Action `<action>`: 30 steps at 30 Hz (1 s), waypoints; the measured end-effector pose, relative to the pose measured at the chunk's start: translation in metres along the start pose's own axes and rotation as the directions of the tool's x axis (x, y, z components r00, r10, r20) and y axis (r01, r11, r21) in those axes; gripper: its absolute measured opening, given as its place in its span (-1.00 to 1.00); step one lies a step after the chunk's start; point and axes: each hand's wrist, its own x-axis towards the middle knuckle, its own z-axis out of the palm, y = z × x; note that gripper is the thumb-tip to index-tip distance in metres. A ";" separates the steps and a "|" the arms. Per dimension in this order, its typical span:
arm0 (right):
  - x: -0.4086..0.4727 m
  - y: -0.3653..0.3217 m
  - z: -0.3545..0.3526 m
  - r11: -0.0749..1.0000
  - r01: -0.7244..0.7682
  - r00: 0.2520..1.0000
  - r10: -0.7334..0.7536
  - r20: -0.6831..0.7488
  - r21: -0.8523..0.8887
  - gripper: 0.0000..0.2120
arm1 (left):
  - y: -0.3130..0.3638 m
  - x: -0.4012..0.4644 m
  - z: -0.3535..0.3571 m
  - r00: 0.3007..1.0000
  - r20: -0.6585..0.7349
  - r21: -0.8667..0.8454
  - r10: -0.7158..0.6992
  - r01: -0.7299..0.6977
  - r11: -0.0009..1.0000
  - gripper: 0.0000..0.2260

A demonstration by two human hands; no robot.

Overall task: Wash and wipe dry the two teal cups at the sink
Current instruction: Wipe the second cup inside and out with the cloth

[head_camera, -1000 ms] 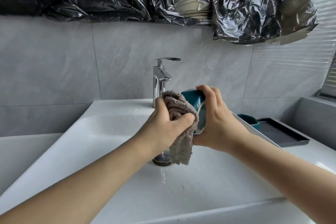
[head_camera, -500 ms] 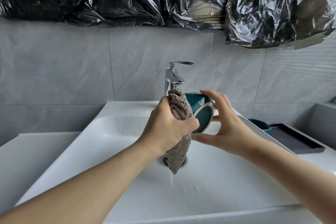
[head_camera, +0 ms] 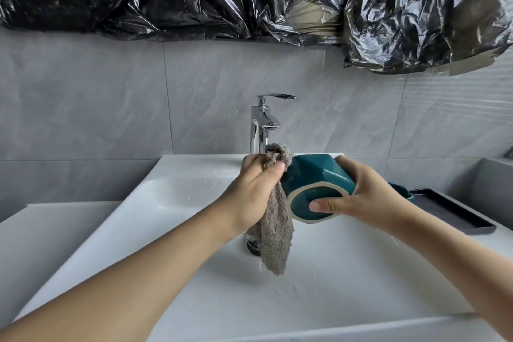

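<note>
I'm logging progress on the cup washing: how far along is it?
The tap shows no running water, so rinsing this cup looks done. The right hand holds a teal cup on its side while the left hand presses a cloth against it. The second cup, by the dark tray, remains unplaced; its state is unclear.

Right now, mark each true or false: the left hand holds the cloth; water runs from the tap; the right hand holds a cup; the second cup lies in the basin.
1. The left hand holds the cloth. True.
2. Water runs from the tap. False: no stream shows.
3. The right hand holds a cup. True.
4. The second cup lies in the basin. False: it sits by the tray.
</note>
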 end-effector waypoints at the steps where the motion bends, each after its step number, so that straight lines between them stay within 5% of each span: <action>1: 0.001 0.000 0.000 0.998 0.001 1.000 -0.002 -0.018 -0.058 -0.54 | -0.001 -0.002 0.000 0.998 -0.035 0.052 0.053 -0.052 0.997 -0.83; 8: 0.001 -0.004 -0.001 0.985 -0.062 0.995 0.049 -0.086 -0.161 -0.57 | -0.001 -0.006 0.000 0.962 -0.124 0.356 0.244 -0.187 0.916 -0.81; 13: 0.002 -0.006 -0.002 0.931 -0.125 0.984 0.072 -0.163 -0.343 -0.57 | 0.005 -0.015 0.002 0.925 -0.024 0.415 0.378 -0.335 0.846 -0.81; 16: -0.001 -0.013 0.004 0.806 -0.057 0.997 0.012 -0.080 -0.589 -0.51 | 0.001 -0.014 0.004 0.934 -0.021 0.465 0.355 -0.306 0.831 -0.82; 20: -0.004 -0.023 0.017 0.725 0.070 0.997 -0.030 0.069 -0.686 -0.51 | 0.001 -0.008 0.004 0.960 -0.144 0.527 0.241 -0.131 0.840 -0.72; 25: -0.002 -0.023 0.014 0.704 0.031 0.999 -0.017 0.027 -0.709 -0.51 | 0.007 -0.019 0.010 0.936 -0.020 0.590 0.352 -0.273 0.760 -0.89; 30: -0.004 -0.025 0.015 0.683 0.052 0.998 -0.056 0.018 -0.728 -0.47 | 0.008 -0.018 0.006 0.968 0.100 0.683 0.229 -0.234 0.692 -0.44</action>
